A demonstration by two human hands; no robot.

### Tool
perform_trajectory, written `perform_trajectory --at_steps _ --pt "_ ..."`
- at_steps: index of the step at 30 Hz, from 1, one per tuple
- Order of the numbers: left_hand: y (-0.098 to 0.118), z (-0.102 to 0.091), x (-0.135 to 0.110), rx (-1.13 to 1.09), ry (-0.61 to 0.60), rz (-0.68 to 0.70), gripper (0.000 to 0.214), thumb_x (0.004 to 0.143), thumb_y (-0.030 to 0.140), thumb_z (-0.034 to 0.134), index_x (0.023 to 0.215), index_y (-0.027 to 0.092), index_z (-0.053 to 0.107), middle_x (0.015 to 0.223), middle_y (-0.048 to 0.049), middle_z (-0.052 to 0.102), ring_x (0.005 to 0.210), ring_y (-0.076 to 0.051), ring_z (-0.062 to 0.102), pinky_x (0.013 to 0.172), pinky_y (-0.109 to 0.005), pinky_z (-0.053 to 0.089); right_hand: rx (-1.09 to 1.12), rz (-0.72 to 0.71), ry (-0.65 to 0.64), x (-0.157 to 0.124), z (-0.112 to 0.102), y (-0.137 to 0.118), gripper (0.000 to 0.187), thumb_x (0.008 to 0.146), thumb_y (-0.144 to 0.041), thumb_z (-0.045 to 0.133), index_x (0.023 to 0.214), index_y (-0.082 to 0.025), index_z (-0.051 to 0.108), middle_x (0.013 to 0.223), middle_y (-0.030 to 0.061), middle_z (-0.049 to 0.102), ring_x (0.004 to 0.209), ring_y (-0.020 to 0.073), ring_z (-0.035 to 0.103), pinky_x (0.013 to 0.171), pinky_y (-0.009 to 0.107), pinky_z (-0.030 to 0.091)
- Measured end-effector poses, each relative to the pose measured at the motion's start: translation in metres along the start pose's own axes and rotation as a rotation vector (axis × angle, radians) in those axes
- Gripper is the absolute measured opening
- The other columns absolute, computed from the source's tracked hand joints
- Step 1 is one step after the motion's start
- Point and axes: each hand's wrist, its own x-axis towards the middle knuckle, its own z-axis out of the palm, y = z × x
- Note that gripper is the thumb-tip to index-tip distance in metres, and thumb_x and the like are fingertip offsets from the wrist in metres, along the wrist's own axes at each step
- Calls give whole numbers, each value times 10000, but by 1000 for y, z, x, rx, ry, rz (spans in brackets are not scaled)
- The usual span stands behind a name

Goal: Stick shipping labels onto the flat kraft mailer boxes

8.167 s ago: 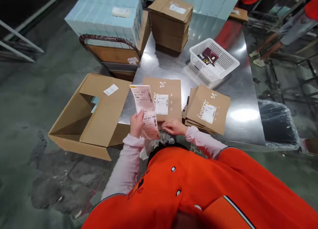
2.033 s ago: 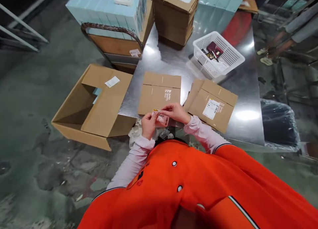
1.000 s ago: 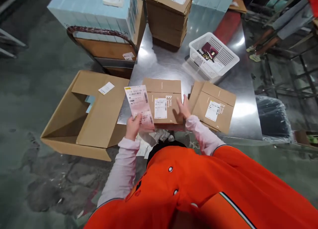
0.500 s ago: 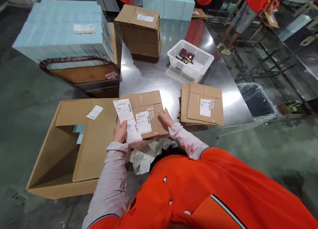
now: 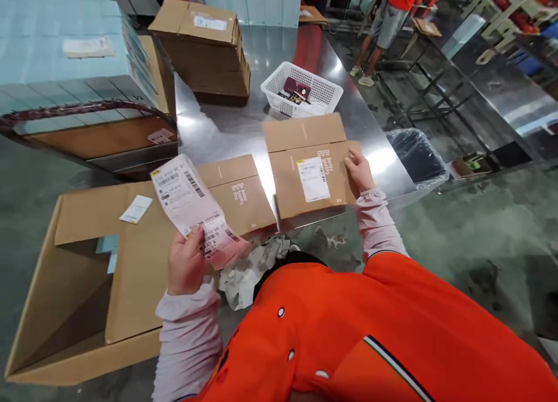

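Observation:
My left hand (image 5: pixel 187 268) is closed on a strip of printed shipping labels (image 5: pixel 183 195), thumb on top, and the strip's lower end curls down beside the table edge. My right hand (image 5: pixel 360 172) pinches the right edge of a flattened cardboard box (image 5: pixel 288 184) that bears one shipping label (image 5: pixel 314 180). This box lies over the spot of the right-hand pile, hiding it; whether it rests flat cannot be told. To its left, partly behind the label strip, is another flattened cardboard box (image 5: pixel 238 213) with printed lettering and no label in sight.
A white basket (image 5: pixel 320 96) with small items stands on the metal table (image 5: pixel 213 123). Behind it is a stack of cardboard boxes (image 5: pixel 213 59). Light-blue boxes (image 5: pixel 56 47) fill a trolley at left. An open carton (image 5: pixel 135 274) sits below. Other people stand at the back.
My right hand has carried the labelled flattened box rightward from the left pile to over the right pile. An unlabelled box now shows at left. My left hand has shifted left with the label strip.

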Motion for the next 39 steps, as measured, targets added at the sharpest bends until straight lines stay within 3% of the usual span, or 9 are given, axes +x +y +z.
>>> perform_trajectory --at_steps 3,7,9,12,15,24,29,34,39 --pt "-14 17 -25 -91 3 20 507 754 393 738 1226 273 596 1269 -57 637 1082 -216 634 859 -273 547 -221 54 -44 -4 -4 -8 725 784 -502 630 1346 -78 458 1267 215 553 1109 301 557 945 472 463" --pt "-38 44 -50 -37 -92 -90 557 694 450 778 1177 219 625 1205 -100 664 1019 -255 655 830 -328 555 88 -67 -733 -79 87 -41 813 628 -518 770 1307 -163 500 1135 118 639 939 234 619 850 399 528" --pt "-44 51 -57 27 -124 -86 554 649 468 803 1092 165 667 1126 -123 692 1026 -275 647 866 -342 532 364 -101 -851 -131 130 -51 661 715 -569 682 1234 -182 547 1153 98 646 971 219 628 876 376 529" --pt "-46 49 -62 -16 46 0 557 631 466 807 1063 141 676 1062 -117 707 978 -257 650 863 -346 514 465 -74 -925 -183 157 -55 474 817 -576 572 1066 -177 626 1104 86 678 979 218 642 878 368 530" --pt "-50 39 -66 -107 224 2 474 597 456 820 918 130 698 899 -82 724 795 -205 653 766 -326 518 390 -104 -1079 -183 161 -58 479 746 -530 691 1051 -163 645 1062 79 699 925 214 659 815 345 543" --pt "-71 35 -68 -44 323 52 381 622 506 762 644 146 638 637 -10 627 597 -123 521 593 -241 432 59 -449 -971 -152 181 -92 263 806 -379 675 906 -147 747 765 35 711 668 136 613 617 235 441" --pt "-86 22 -50 67 395 99 420 682 495 705 516 172 493 501 48 434 513 -87 366 503 -218 309 -56 -318 -954 -153 200 -89 395 734 -477 731 913 -125 738 705 31 680 602 111 554 544 211 381" --pt "-93 8 -36 103 275 124 376 696 454 694 538 172 501 528 42 462 543 -94 394 538 -220 332 -25 -172 -1084 -142 219 -85 400 714 -468 744 912 -120 729 744 37 697 616 114 573 548 211 402" --pt "-101 -1 -27 79 273 69 389 691 457 706 529 172 498 520 46 465 529 -89 403 537 -217 341 35 -256 -908 -146 230 -78 289 692 -425 777 783 -156 721 856 54 684 788 171 627 694 277 477"
